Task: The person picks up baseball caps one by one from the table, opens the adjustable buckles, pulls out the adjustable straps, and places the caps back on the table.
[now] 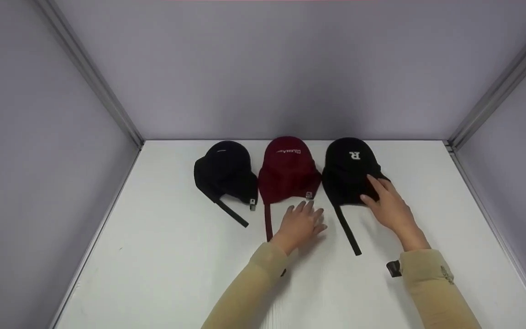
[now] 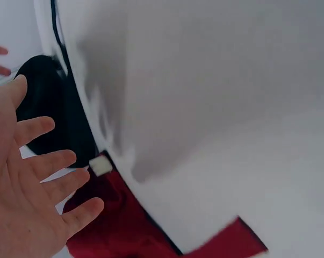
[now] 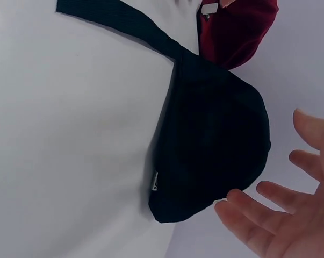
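Three caps lie in a row at the back of the white table: a dark navy cap (image 1: pixel 225 167) on the left, a red cap (image 1: pixel 289 171) in the middle and a black cap (image 1: pixel 347 171) with a white R on the right. Each has an unfastened strap trailing forward. My left hand (image 1: pixel 300 224), fingers spread, is just in front of the red cap's lower edge. My right hand (image 1: pixel 388 205) is at the black cap's right front side, with fingers apart in the right wrist view (image 3: pixel 290 209); whether they touch it I cannot tell.
The white table (image 1: pixel 153 274) is bounded by grey walls (image 1: pixel 281 68) on the left, back and right, with metal corner posts. A small dark item (image 1: pixel 394 268) shows beside the right sleeve. The cap tops sit near the back wall.
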Demonstrator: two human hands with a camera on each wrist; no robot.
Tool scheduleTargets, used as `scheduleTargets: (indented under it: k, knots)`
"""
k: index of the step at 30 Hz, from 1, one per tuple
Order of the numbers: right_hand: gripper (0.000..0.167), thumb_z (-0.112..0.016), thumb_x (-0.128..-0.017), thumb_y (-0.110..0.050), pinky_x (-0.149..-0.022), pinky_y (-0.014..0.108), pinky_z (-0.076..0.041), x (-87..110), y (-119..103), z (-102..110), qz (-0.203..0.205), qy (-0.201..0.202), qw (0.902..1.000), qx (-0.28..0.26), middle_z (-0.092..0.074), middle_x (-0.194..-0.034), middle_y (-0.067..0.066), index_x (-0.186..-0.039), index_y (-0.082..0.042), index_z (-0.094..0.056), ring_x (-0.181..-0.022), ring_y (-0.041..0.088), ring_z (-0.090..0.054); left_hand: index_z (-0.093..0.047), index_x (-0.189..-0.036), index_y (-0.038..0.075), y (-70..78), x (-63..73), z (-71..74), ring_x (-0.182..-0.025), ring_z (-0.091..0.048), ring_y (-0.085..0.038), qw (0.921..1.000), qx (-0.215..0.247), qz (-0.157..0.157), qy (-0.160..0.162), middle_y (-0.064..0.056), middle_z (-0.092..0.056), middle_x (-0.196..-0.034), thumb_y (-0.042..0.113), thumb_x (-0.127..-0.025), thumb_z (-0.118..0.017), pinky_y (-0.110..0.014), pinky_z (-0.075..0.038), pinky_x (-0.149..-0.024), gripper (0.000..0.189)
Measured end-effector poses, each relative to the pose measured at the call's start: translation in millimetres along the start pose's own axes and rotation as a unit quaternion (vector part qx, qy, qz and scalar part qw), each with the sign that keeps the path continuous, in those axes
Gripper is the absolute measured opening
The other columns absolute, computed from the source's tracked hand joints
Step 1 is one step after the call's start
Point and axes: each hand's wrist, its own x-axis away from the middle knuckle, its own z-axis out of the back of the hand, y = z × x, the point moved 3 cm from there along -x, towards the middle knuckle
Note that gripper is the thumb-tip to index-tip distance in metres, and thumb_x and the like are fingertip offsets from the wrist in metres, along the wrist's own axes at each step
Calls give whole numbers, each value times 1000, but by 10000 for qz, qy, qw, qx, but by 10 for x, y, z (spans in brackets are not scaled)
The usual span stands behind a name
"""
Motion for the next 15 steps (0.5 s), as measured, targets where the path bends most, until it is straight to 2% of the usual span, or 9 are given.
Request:
scheduleTargets:
  k: [5, 12, 15]
  knots:
    - [71, -49, -100, -50, -91, 73, -35, 127, 25, 7, 161, 102, 9996, 207, -25, -151, 31, -155, -11, -27, -130, 55, -35, -50, -145, 23, -281, 186, 63, -136, -41, -29, 9986, 336, 362, 193, -10, -42, -150, 55, -101, -40, -50, -37, -106, 55]
    - [70, -49, -99, -53, -92, 74, -32, 320, 127, 7, 292, 327, 9971, 626, -25, -152, 30, -154, -13, -31, -132, 57, -29, -52, -143, 20, -668, 517, 120, -134, -43, -34, 9941, 264, 698, 782, -16, -45, -147, 56, -101, -40, -53, -38, -103, 56]
    - [68, -48, -100, -53, -91, 75, -31, 414, 186, 12, 319, 424, 9946, 889, -26, -152, 29, -154, -16, -31, -131, 57, -28, -51, -144, 18, -817, 646, 159, -134, -42, -37, 9915, 411, 860, 883, -18, -44, -147, 56, -101, -40, -55, -37, -104, 58]
